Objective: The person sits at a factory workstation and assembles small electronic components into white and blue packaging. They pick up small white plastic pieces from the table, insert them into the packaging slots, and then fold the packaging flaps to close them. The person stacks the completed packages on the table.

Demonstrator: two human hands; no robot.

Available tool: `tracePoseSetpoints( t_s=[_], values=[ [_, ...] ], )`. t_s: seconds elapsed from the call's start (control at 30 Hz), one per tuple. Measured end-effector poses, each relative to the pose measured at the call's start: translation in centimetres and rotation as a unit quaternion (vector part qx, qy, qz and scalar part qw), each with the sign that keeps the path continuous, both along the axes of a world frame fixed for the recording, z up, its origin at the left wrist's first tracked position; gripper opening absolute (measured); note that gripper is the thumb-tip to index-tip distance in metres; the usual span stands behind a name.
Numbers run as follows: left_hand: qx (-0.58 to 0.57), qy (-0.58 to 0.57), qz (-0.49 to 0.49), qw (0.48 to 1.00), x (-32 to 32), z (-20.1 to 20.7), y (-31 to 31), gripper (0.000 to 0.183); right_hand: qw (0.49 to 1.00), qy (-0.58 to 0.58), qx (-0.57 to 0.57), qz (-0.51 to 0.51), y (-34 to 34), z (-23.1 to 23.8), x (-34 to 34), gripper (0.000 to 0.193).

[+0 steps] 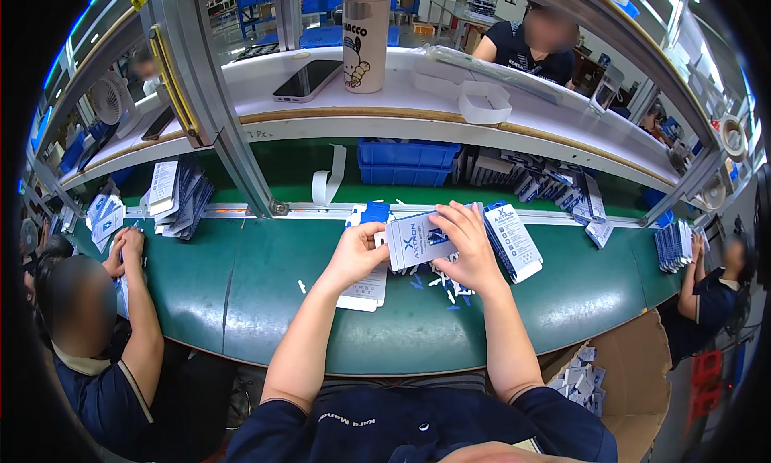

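Above the green worktop I hold a flat white-and-blue carton (411,252), tilted a little. My left hand (353,258) is closed on its left end, thumb and fingers pinching the edge. My right hand (472,250) grips the other end, its fingers laid over the printed face and its thumb low. Under the carton lies a pile of small white and blue plastic pieces (456,293), partly hidden by my hands. Another white carton (361,296) rests flat beneath my left hand. A stack of similar cartons (516,242) leans beside my right hand.
Beyond my hands are a blue bin (405,159), a curled paper strip (329,178) and more carton stacks (177,198). A raised shelf (401,118) carries a phone (308,80) and a tumbler (365,41). Co-workers sit left and right. A cardboard box (630,375) stands at lower right.
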State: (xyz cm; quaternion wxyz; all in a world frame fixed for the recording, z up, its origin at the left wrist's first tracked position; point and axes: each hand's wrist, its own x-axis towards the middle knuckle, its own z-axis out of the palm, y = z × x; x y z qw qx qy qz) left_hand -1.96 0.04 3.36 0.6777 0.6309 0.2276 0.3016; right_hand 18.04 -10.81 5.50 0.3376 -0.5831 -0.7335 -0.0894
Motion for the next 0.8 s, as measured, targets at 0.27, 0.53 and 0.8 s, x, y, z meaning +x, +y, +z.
tracePoseSetpoints(
  t_s=[0.27, 0.53, 0.8],
  values=[
    [-0.004, -0.03, 0.011, 0.999, 0.2, -0.44, 0.11, 0.015, 1.0, 0.008, 0.016, -0.021, 0.05, -0.17, 0.3, 0.069],
    [0.014, -0.054, -0.009, 0.998, 0.63, -0.68, -0.28, 0.022, 0.995, 0.041, 0.067, -0.065, 0.18, -0.33, 0.85, 0.069],
    [0.022, -0.082, -0.005, 0.996, 0.92, -0.78, -0.63, 0.02, 0.99, 0.126, 0.058, -0.035, 0.12, -0.24, 0.54, 0.074]
  ],
)
